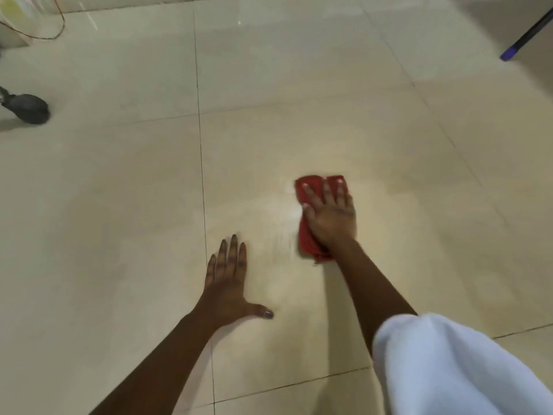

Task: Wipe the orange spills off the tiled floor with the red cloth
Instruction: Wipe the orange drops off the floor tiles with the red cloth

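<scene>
Red cloth (311, 232) lies under my right hand (330, 217), whose fingers (327, 190) are spread flat, pressing it to the tiled floor (134, 190). My left hand (229, 283) rests open and empty beside it. I count one cloth, crumpled, beside one pale wet smear (284, 217).

Two bare forearms are seen, without rings or wrist wear. The left hand (229, 283) bears dark polish on the thumbnail; the right hand (330, 215) is partly blurred. A loose white sleeve (454, 366) is worn on the right arm.
</scene>
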Demonstrator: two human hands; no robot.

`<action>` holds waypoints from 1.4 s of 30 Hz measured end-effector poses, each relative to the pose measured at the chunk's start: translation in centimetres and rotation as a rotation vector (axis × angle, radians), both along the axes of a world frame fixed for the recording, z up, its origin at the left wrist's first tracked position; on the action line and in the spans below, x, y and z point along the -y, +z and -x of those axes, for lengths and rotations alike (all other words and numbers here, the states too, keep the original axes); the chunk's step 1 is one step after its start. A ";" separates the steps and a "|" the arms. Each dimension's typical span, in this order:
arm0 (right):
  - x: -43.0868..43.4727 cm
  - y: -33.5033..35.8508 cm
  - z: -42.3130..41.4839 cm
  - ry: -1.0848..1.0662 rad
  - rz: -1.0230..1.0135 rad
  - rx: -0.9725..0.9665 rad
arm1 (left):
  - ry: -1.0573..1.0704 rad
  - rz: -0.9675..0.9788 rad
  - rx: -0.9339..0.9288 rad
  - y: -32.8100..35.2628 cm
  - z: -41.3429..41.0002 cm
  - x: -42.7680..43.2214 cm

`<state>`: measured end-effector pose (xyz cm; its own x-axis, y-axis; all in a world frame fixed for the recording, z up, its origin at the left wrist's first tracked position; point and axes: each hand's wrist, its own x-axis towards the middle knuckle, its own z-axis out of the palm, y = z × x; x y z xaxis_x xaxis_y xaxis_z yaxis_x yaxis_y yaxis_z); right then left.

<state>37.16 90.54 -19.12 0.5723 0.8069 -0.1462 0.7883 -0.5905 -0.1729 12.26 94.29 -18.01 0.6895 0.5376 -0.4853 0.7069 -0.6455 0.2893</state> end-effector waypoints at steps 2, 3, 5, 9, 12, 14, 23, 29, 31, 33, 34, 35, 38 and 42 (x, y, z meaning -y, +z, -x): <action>-1.1 0.0 3.6 0.167 -0.017 -0.005 | 0.013 0.018 0.027 0.2 -0.2 0.1; -0.7 0.0 5.4 0.236 -0.031 0.002 | 0.026 0.015 0.040 0.4 -0.1 0.2; 1.9 0.1 8.6 0.323 -0.037 -0.011 | 0.045 0.009 0.067 0.6 0.3 0.9; 10.8 0.0 13.4 0.413 -0.017 -0.025 | 0.021 0.027 0.103 1.0 2.7 5.8; 17.9 -0.2 12.4 0.358 -0.030 0.015 | 0.029 0.037 0.079 0.7 3.2 7.7; 20.3 0.0 9.0 0.243 -0.026 0.027 | -0.045 0.025 0.080 0.5 2.5 8.3; 15.1 -0.4 11.3 0.145 -0.056 0.002 | -0.130 -0.013 0.063 0.7 1.2 10.1; 28.9 -0.2 5.2 -0.129 -0.036 0.084 | -0.332 0.011 0.075 0.5 -1.6 13.0; 27.3 0.6 0.6 -0.320 0.034 0.067 | -0.408 0.007 0.102 0.1 -3.3 14.0; 25.7 0.5 0.1 -0.377 0.067 0.045 | -0.483 0.021 0.101 -0.3 -4.9 15.5; 25.4 0.2 1.2 -0.321 0.053 0.032 | -0.502 0.018 0.098 -0.3 -5.4 16.2; 26.1 -0.1 3.1 -0.236 0.033 0.021 | -0.514 0.013 0.097 -0.4 -5.9 16.8; 34.0 -0.2 7.6 -0.130 0.005 0.027 | -0.559 -0.012 0.109 -0.6 -6.9 18.8; 40.4 0.3 1.6 -0.500 0.048 0.042 | -0.673 -0.015 0.119 -0.5 -8.6 21.3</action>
<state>35.61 50.12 -18.80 0.8932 0.4257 -0.1450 0.4131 -0.9041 -0.1099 20.83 72.94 -18.54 0.9241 -0.0213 -0.3817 0.1137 -0.9379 0.3278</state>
